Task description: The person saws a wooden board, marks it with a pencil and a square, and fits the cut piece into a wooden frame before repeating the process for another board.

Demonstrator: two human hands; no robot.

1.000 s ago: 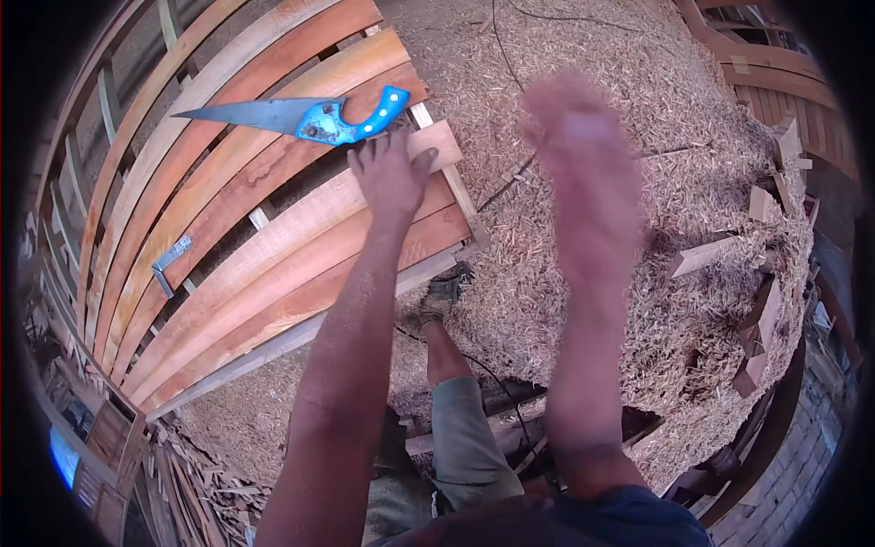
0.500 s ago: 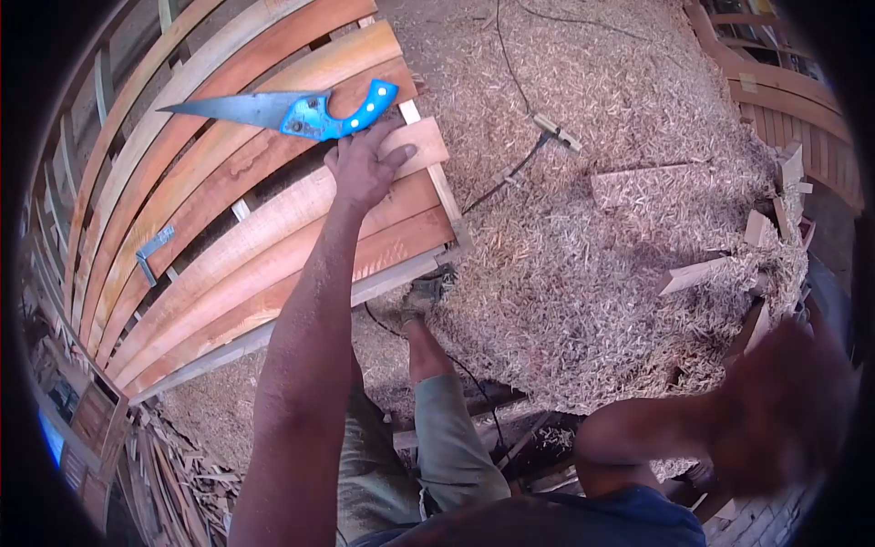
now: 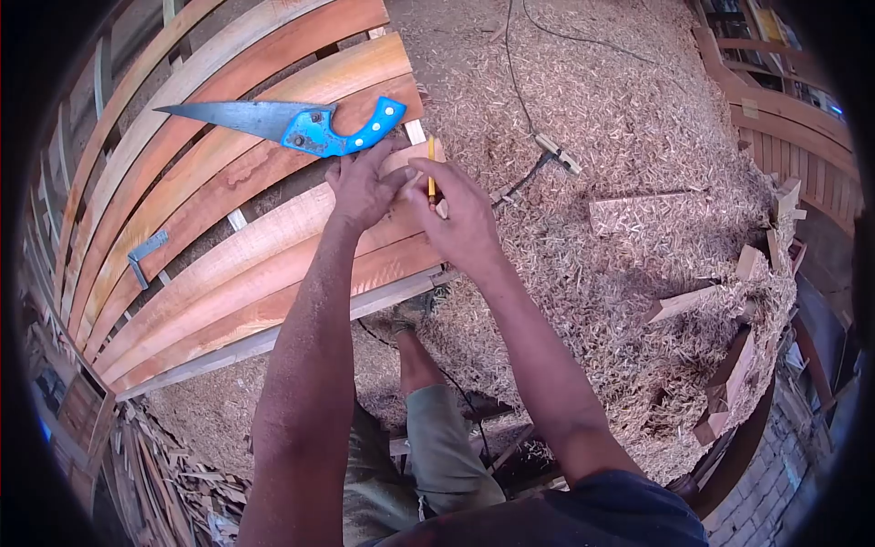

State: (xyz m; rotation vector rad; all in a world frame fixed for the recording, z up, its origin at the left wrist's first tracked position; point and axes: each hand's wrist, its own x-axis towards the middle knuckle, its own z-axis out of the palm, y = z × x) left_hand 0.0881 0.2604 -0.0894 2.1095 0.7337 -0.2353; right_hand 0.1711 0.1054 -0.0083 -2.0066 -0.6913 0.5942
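Observation:
My left hand (image 3: 363,190) presses on the end of a pale wooden plank (image 3: 301,211), fingers spread, its fingertips just below a handsaw (image 3: 342,128) with a blue handle. The saw lies across the planks, blade pointing left. Close beside, my right hand (image 3: 460,219) pinches a yellow pencil (image 3: 431,166) upright at the plank's end. The two hands almost meet there, and part of the plank end is hidden beneath them.
A small metal try square (image 3: 146,257) rests on the curved planks at left. Wood shavings (image 3: 583,301) cover the ground, crossed by a black cable with a pale connector (image 3: 556,153). Offcuts (image 3: 684,303) lie at right, and scrap strips (image 3: 164,488) at lower left.
My right hand has swung in from the lower right to the plank's end, where the pencil now shows in it. My left hand has stayed on the plank.

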